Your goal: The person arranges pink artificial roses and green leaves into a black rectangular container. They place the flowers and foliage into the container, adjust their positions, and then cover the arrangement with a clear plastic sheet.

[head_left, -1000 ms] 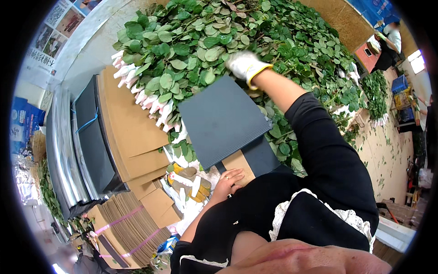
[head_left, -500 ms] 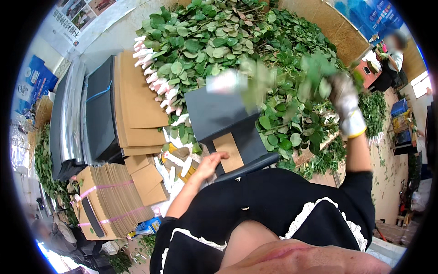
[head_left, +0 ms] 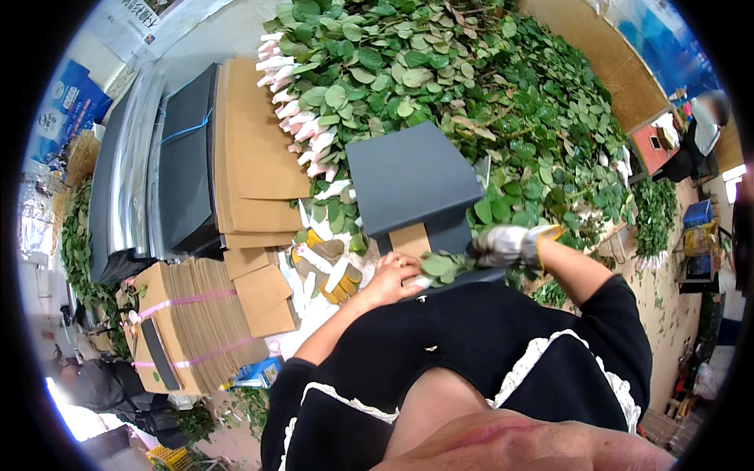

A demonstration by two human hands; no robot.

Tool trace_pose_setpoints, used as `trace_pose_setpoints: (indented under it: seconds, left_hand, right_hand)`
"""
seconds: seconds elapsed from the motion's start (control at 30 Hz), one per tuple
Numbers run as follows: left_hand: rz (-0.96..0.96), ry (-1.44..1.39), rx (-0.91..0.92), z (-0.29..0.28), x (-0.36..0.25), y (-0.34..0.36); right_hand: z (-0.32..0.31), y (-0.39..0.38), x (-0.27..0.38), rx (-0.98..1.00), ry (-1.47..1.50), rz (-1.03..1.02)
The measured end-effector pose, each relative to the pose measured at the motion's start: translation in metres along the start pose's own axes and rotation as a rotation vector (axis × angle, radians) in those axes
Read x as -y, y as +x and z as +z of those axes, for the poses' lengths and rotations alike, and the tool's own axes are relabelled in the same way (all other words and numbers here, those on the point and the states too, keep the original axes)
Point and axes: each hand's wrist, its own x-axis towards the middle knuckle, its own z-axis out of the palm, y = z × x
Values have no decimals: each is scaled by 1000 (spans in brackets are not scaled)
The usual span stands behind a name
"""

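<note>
One bare left hand (head_left: 391, 280), fingers bent, is at the pale end of a leafy stem (head_left: 442, 268); the gloved right hand (head_left: 500, 247) is just beside its leaves. I cannot tell whether either grips it. Beyond, a dark grey board (head_left: 412, 173) partly covers a brown card strip (head_left: 409, 239). Piled foliage (head_left: 503, 118) crowds behind; yellow-grey work gloves (head_left: 343, 282) and bundled cardboard (head_left: 200, 314) clutter the left.

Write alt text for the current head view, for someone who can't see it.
A person's bare left hand and gloved right hand flank a leafy stem, near a grey board. A leafy heap lies beyond, with cardboard at left.
</note>
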Motion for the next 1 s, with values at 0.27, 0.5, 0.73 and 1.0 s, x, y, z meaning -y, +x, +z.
trace_pose_setpoints:
  seconds: [0.27, 0.5, 0.73, 1.0]
  left_hand:
    - [-54, -319, -142, 28, 24, -33]
    - [-358, -521, 19, 40, 42, -33]
    - [19, -238, -183, 33, 32, -27]
    - [-43, -4, -296, 28, 29, -31]
  right_hand:
    - [-286, 69, 72, -599, -526, 114]
    - [-363, 261, 5, -1113, -503, 236]
    - [-303, 151, 38, -733, -756, 228]
    - [-183, -40, 125, -900, -1050, 19]
